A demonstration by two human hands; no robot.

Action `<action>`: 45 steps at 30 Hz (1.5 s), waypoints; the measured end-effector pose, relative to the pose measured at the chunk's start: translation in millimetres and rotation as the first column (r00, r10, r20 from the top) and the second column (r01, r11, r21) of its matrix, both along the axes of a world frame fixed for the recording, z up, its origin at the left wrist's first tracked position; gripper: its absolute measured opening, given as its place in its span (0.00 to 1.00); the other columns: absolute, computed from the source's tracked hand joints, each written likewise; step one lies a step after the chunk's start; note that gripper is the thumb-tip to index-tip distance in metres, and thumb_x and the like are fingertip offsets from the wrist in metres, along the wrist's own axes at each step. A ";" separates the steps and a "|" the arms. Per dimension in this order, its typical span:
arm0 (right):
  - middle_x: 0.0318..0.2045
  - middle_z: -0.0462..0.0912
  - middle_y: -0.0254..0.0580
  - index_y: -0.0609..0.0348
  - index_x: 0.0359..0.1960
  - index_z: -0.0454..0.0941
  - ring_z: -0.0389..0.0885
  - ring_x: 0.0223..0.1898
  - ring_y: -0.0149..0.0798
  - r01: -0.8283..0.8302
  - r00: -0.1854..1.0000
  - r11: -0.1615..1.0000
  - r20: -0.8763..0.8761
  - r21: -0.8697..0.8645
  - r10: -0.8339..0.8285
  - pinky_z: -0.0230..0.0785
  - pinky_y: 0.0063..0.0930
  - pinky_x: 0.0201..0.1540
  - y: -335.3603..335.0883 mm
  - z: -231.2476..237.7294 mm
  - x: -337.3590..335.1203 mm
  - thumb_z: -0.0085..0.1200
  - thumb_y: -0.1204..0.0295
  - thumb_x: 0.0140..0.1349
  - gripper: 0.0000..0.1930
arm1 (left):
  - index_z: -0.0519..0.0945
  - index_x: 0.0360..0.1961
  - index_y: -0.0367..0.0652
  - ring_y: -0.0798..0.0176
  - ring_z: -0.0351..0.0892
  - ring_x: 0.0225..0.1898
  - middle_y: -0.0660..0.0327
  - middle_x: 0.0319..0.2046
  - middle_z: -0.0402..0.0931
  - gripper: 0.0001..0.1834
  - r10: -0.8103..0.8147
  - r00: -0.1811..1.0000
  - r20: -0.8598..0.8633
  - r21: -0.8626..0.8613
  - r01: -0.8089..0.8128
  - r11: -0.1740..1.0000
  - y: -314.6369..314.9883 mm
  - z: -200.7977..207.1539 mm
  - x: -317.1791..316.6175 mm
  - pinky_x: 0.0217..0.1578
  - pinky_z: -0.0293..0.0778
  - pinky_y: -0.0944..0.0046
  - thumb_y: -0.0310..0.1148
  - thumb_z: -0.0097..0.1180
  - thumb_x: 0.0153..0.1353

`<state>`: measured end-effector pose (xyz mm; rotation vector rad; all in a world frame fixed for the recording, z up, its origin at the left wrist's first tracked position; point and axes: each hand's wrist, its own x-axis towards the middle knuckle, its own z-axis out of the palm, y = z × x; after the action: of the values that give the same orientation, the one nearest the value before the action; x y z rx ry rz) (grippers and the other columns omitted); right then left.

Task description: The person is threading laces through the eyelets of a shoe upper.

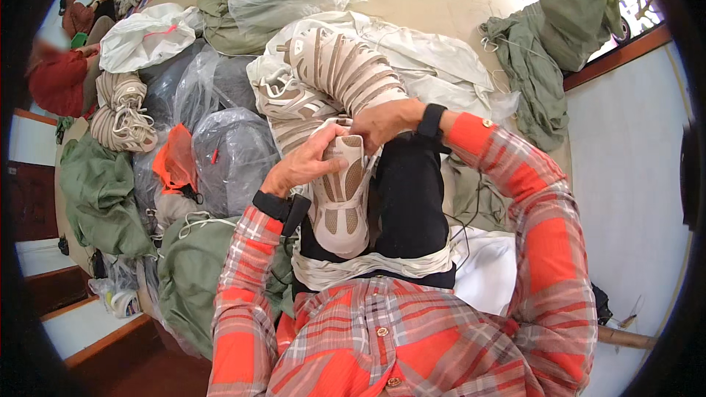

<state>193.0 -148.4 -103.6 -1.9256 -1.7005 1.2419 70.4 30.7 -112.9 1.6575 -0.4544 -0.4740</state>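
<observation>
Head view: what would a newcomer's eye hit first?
Probably the red-orange plaid shirt filling the lower middle, with the beige shoe upper above the lap, left hand on it and right hand at its far end. Next, the long, striped-looking stack of shoe uppers just beyond the hands, and the bright orange plastic among clear-wrapped bundles at left.

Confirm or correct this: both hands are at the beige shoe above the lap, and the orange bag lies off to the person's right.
The side is wrong: the head view shows the orange bag off to the person's left. The left hand and right hand are indeed at the beige shoe above the lap.
</observation>
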 end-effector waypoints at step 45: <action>0.37 0.72 0.53 0.64 0.39 0.71 0.70 0.40 0.53 0.201 0.680 0.748 0.459 0.633 -0.572 0.64 0.42 0.43 11.6 -3.4 -78.4 0.50 0.72 0.53 0.13 | 0.50 0.62 0.27 0.38 0.53 0.61 0.36 0.59 0.54 0.30 0.565 0.686 0.458 0.316 -0.720 0.618 -30.2 -27.4 -85.0 0.60 0.51 0.53 0.36 0.38 0.64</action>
<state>114.6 -136.9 -107.0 -2.2725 -1.4880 -0.1175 -14.6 0.5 -140.3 2.2482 0.0939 0.2789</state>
